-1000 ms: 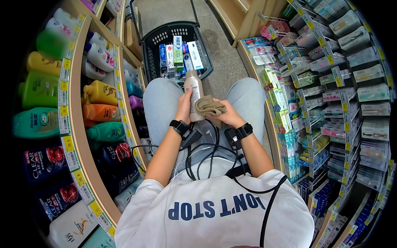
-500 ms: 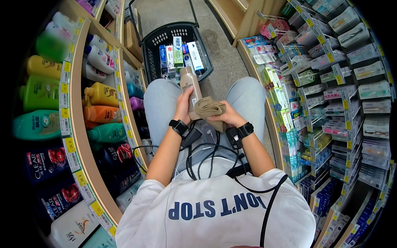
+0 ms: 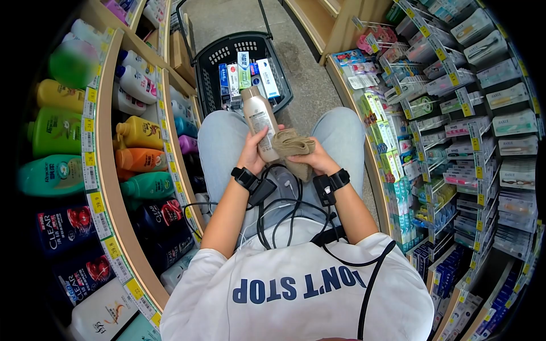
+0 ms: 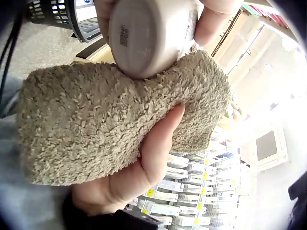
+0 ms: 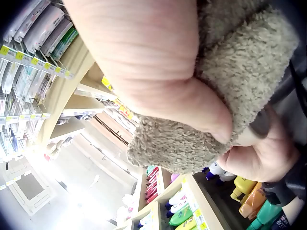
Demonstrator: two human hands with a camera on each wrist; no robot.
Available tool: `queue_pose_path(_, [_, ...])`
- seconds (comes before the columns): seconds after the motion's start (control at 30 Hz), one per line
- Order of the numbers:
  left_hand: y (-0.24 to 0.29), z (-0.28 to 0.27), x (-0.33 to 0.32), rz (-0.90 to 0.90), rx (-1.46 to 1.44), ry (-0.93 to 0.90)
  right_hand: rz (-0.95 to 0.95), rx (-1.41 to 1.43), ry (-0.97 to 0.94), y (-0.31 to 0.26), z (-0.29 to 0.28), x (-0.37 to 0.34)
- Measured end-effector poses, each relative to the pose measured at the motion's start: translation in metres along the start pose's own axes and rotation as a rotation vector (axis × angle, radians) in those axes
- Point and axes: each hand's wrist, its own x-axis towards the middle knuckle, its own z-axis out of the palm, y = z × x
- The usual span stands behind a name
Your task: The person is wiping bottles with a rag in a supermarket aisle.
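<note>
Bottle (image 3: 260, 122) in your left hand (image 3: 253, 149), folded cloth (image 3: 293, 145) in your right hand (image 3: 319, 159).
Left fingers curl round the bottle; right thumb and fingers pinch the cloth, touching its base end. Long axis runs away from you, cap end toward the basket (image 3: 206, 77), slightly left. Basket, beyond both hands, holds boxes (image 3: 244, 71). Shelf edges (image 3: 116, 170) flank your hands; gray floor (image 3: 310, 85) lies beyond your right hand.

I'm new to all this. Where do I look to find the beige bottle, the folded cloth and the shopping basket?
Beige bottle (image 3: 261, 120): head view, middle of its body.
Folded cloth (image 4: 91, 127): left wrist view, its fluffy broad side.
Shopping basket (image 3: 209, 85): head view, its dark side wall.
</note>
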Motion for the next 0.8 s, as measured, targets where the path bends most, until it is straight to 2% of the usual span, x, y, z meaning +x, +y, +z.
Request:
queue_pose_path(0.1, [-0.003, -0.010, 0.006, -0.028, -0.060, 0.043, 0.012, -0.188, -0.049, 0.003, -0.001, 0.003])
queue_pose_path(0.2, [0.003, 0.000, 0.000, -0.001, -0.138, -0.016, -0.079, -0.239, -0.063, 0.002, 0.006, 0.003])
queue_pose_path(0.3, [0.005, 0.003, 0.000, 0.025, -0.142, -0.009, -0.096, -0.259, -0.044, 0.002, 0.009, 0.003])
queue_pose_path(0.4, [0.005, 0.003, 0.000, 0.016, -0.131, -0.004, -0.098, -0.317, -0.111, 0.004, 0.008, 0.004])
queue_pose_path(0.8, [0.000, -0.002, 0.003, -0.002, -0.079, 0.022, -0.018, -0.248, -0.156, 0.000, 0.012, 0.001])
